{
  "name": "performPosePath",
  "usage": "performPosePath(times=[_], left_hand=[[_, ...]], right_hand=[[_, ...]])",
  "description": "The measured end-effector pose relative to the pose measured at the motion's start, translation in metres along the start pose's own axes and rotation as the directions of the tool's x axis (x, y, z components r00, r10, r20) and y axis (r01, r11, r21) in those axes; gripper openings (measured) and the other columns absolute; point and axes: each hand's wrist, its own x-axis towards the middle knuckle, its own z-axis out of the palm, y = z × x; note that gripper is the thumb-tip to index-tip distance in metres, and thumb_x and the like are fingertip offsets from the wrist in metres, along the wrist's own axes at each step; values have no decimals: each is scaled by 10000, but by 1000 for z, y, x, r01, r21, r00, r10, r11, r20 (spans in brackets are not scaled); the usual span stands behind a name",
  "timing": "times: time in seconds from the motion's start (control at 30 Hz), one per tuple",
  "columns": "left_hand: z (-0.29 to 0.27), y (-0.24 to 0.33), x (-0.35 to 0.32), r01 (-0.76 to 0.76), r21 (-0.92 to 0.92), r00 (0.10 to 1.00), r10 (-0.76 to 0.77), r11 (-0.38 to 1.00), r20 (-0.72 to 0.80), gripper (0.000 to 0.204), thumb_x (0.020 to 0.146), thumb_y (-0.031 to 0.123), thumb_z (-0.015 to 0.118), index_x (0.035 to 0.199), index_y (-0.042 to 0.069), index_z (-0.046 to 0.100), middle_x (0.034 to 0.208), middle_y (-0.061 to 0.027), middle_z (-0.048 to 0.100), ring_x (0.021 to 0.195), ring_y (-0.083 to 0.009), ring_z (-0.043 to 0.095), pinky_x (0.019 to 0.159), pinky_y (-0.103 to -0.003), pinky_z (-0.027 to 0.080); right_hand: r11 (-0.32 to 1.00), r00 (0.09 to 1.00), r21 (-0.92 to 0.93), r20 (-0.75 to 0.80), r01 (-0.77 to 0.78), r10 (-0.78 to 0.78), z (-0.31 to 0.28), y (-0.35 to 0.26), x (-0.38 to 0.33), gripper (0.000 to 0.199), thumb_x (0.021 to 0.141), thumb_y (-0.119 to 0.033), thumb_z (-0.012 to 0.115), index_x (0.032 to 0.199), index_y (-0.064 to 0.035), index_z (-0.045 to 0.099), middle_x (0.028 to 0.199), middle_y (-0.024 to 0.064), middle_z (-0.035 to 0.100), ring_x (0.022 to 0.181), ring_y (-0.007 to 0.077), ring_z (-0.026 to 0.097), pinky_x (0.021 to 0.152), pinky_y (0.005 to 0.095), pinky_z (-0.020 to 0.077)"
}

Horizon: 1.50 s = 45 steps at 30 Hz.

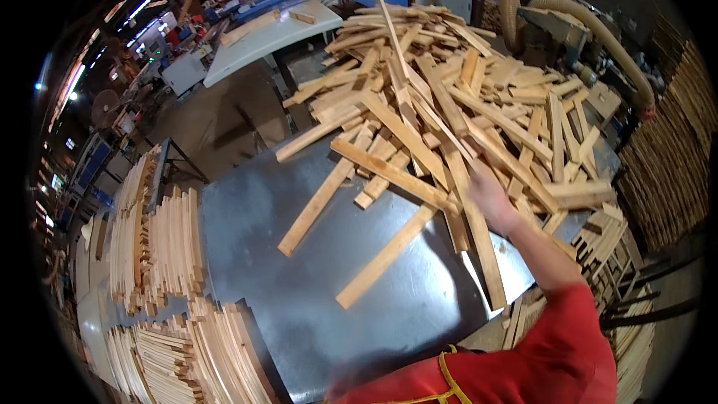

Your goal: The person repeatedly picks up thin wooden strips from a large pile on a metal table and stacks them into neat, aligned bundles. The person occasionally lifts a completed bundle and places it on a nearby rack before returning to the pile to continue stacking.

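Observation:
My right hand (491,193) reaches into the right side of a large heap of loose wooden strips (456,90) on a grey metal-topped table (299,314). The hand is slightly blurred, with its fingers closed at the near end of a pale wooden strip (447,133) that slants up and away to the left. Just beside the hand, a long wooden strip (479,243) runs toward the table's near edge. Several other strips, such as a loose wooden strip (385,258), stick out over the bare metal. My left hand is out of view; only blurred red sleeve shows low down.
Neat rows of stacked wooden strips (176,239) stand at the left, with another stack (224,352) nearer me. A pale-topped table (277,37) lies beyond. Ribbed hoses (598,30) hang at the far right, above a tall pile of rough wood (666,157).

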Motion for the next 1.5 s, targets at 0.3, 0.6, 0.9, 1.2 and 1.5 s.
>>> performPosePath(times=[0.3,0.6,0.9,1.2,1.5], left_hand=[[-4,-25,-20,70,50,995,-66,996,-75,623,917,207,757,1474,23,547,1383,-149,610,1155,-268,649,987,-429,542],[10,-65,-78,-1,-17,1000,1,1000,-6,616,921,228,755,1465,21,556,1373,-146,621,1163,-266,649,995,-420,538],[41,-51,-108,-15,-42,994,19,999,109,609,925,250,752,1457,20,565,1364,-143,632,1170,-263,648,1004,-412,533],[78,-3,-103,-6,28,997,4,1000,83,604,929,271,750,1449,18,574,1354,-140,643,1178,-261,647,1012,-403,529],[65,11,-98,311,144,949,-299,940,-99,600,934,292,748,1440,17,583,1344,-137,654,1186,-258,646,1020,-394,524]], right_hand=[[883,282,-341,856,-322,433,-13,159,-454,488,1058,-332,567,1396,13,638,1407,182,666,1324,302,624,1129,451,486],[789,215,-348,835,-506,506,-24,98,-611,481,1045,-299,594,1416,5,626,1410,183,668,1323,299,626,1129,436,485],[806,66,-327,910,-494,410,-44,95,-663,482,1031,-266,622,1436,-3,613,1414,184,671,1322,295,628,1129,421,484],[943,683,123,719,-308,129,-123,151,-411,525,992,-238,692,1440,18,598,1367,186,696,1277,260,654,1084,378,520],[759,992,-650,113,37,49,-138,129,-167,781,768,-360,865,1405,-59,526,1400,208,603,1308,414,585,1092,480,492]])
